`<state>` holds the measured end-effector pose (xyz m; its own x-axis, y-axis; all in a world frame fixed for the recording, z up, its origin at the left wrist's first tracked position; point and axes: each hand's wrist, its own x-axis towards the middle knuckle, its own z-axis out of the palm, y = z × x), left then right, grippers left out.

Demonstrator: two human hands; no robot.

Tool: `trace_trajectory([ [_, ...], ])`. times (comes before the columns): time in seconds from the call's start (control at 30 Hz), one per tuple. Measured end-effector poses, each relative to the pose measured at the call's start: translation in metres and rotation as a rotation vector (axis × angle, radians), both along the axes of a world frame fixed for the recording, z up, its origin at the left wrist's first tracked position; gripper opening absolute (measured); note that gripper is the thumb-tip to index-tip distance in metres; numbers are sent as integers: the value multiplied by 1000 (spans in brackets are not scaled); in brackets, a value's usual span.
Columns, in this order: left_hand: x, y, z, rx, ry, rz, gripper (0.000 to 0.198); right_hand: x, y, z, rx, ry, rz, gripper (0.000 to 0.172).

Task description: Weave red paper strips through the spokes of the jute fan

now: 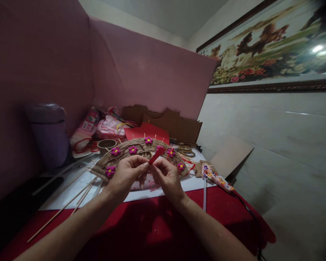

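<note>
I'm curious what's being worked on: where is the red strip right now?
In the head view, the red strip is near the centre, held by the left hand and right hand, in front of the flowered fan.

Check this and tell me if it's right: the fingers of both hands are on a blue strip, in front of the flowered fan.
The colour is wrong: the head view shows a red strip. The left hand and right hand do have fingers on it, in front of the flowered fan.
</note>
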<state>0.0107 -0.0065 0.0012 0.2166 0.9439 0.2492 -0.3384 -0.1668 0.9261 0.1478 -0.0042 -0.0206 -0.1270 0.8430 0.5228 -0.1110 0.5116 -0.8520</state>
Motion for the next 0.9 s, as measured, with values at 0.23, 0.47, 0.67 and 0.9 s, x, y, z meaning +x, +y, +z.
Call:
trace_trajectory([
  [0.23,0,-1,2,-84,-68,-41,27,-1,-1,1,-84,57,2,26],
  [0.47,2,2,-4,-106,-94,-23,22,-3,-2,3,-107,48,-15,26],
  [0.67,4,3,-2,-152,-133,-55,24,-2,4,-2,-97,58,-3,29],
  [0.9,-1,8,4,-188,-153,-7,26,8,17,8,-117,254,-164,32],
])
